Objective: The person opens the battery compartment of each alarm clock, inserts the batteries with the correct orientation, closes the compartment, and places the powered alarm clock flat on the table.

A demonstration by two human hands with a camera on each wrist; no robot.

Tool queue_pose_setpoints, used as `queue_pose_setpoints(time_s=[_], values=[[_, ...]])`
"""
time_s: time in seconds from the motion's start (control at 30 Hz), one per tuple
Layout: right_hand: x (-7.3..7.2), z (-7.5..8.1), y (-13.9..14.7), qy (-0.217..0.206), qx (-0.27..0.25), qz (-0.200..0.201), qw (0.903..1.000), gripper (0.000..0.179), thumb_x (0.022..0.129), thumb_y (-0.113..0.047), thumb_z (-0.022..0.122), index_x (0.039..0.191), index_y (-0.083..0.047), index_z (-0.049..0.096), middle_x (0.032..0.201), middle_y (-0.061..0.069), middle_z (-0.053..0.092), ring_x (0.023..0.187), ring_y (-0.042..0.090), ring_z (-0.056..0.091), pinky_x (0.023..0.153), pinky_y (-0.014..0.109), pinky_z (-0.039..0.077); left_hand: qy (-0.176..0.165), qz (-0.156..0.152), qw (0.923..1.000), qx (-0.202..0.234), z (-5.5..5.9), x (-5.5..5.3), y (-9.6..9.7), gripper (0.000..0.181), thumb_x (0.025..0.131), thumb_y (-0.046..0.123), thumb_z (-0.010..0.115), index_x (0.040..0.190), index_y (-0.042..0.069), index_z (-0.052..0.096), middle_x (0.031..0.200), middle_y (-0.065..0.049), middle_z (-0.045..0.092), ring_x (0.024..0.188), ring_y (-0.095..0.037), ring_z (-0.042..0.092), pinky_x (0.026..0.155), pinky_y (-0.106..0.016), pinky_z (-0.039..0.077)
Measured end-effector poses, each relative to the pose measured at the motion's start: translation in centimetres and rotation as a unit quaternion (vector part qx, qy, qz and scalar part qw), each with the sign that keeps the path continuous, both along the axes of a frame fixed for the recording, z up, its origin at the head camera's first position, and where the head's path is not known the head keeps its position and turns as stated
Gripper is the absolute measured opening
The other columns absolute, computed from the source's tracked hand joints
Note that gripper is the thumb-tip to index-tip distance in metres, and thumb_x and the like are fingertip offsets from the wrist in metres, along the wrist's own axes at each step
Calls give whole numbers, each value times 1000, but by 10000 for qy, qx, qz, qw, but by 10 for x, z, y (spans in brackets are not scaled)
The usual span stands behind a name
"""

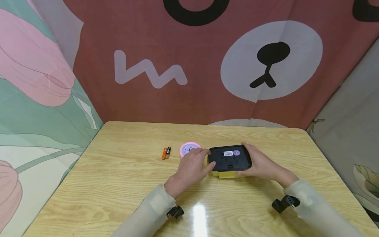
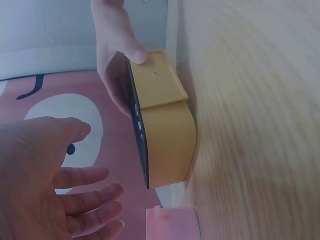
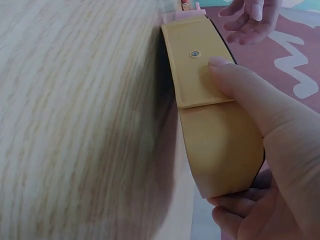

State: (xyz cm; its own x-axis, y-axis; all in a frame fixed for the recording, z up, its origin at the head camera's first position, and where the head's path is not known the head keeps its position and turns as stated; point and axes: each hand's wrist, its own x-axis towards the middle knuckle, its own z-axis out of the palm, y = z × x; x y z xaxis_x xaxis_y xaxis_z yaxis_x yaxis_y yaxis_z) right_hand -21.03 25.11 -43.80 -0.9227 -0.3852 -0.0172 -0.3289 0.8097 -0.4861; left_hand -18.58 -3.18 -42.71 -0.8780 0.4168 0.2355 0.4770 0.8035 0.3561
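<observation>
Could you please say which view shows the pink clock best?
The head view does: the pink clock shows its numbered dial, though the left hand hides part. Left wrist shows only its side, cut off; right wrist, a sliver beyond the yellow box.

The box (image 1: 228, 162) looks smooth plastic, the table (image 1: 118, 177) glossy wood.

One table (image 1: 118, 197), two small batteries (image 1: 164, 153), one pink clock (image 1: 186, 149) and one yellow-and-black case (image 1: 229, 162) can be counted. Two stickers (image 1: 228, 153) are seen on the black face, and one screw (image 3: 195, 54) on the yellow side. Two sleeves (image 1: 152, 212) and two wrist cameras (image 1: 285, 203) are also shown.
</observation>
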Motion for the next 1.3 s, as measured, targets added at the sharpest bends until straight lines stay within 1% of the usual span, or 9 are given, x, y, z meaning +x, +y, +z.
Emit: queue_pose_setpoints(time_s=[0.17, 0.33, 0.4, 0.57, 0.73, 0.9, 0.97, 1.17, 1.3], values=[[1, -3, 0, -11, 70, -7, 10000, 128, 69, -60, 87, 156, 7, 21, 154, 32, 36, 135, 47, 45, 103, 64, 43, -60, 26, 10000, 8, -1, 0, 0, 45, 99, 45, 63, 127, 11, 66, 124, -6, 72, 111, -21, 67, 94, -38, 56], [1, -6, 0, -138, 112, -14, 9998, 127, 69, -61, 86, 156, 7, 22, 154, 30, 37, 135, 44, 47, 104, 62, 43, 13, 52, 10000, -1, -3, -1, 0, 44, 98, 45, 63, 126, 10, 67, 122, -7, 72, 111, -21, 68, 94, -38, 56], [2, -6, 0, -183, 131, -30, 9997, 127, 69, -61, 86, 156, 6, 23, 154, 29, 38, 135, 43, 47, 104, 61, 44, 55, 54, 10000, 3, -3, 0, 0, 44, 98, 45, 64, 125, 10, 67, 121, -7, 72, 111, -21, 68, 94, -38, 56], [3, -8, 0, -215, 228, -33, 9995, 127, 69, -62, 86, 156, 6, 23, 152, 29, 40, 132, 42, 50, 102, 59, 46, 14, 54, 10000, 14, -3, 0, -1, 44, 98, 44, 63, 127, 11, 66, 123, -6, 72, 112, -21, 67, 95, -38, 56], [3, -8, -1, -239, 350, -55, 9991, 129, 68, -66, 84, 156, 6, 23, 154, 30, 39, 135, 44, 48, 103, 61, 45, 15, -8, 10000, -19, -2, -2, 0, 45, 99, 44, 62, 128, 10, 66, 125, -6, 71, 114, -21, 66, 97, -38, 55], [3, -10, 0, -257, 422, -70, 9988, 130, 67, -67, 84, 156, 6, 23, 155, 30, 37, 137, 45, 46, 106, 62, 43, 36, -118, 9998, -139, 0, -6, 2, 47, 100, 45, 61, 131, 10, 64, 128, -7, 69, 117, -21, 66, 98, -37, 55], [2, -11, 0, -256, 423, -57, 9988, 130, 67, -68, 84, 156, 6, 23, 155, 30, 37, 137, 45, 46, 107, 62, 43, 30, -130, 9997, -226, 1, -8, 2, 48, 100, 45, 60, 132, 10, 63, 129, -7, 68, 118, -22, 65, 98, -37, 55], [0, -11, 1, -234, 408, 1, 9989, 130, 68, -67, 84, 156, 8, 24, 155, 31, 38, 138, 45, 46, 107, 62, 43, 172, -117, 9989, -423, 4, -17, 3, 49, 100, 46, 61, 132, 9, 64, 129, -8, 68, 117, -24, 65, 95, -39, 55], [0, -12, 1, -281, 409, -6, 9988, 130, 68, -66, 84, 156, 8, 24, 156, 31, 37, 140, 45, 44, 109, 62, 41, 70, -66, 9981, -614, 5, -20, 7, 51, 99, 48, 61, 133, 11, 63, 130, -7, 68, 117, -24, 63, 95, -40, 54]])
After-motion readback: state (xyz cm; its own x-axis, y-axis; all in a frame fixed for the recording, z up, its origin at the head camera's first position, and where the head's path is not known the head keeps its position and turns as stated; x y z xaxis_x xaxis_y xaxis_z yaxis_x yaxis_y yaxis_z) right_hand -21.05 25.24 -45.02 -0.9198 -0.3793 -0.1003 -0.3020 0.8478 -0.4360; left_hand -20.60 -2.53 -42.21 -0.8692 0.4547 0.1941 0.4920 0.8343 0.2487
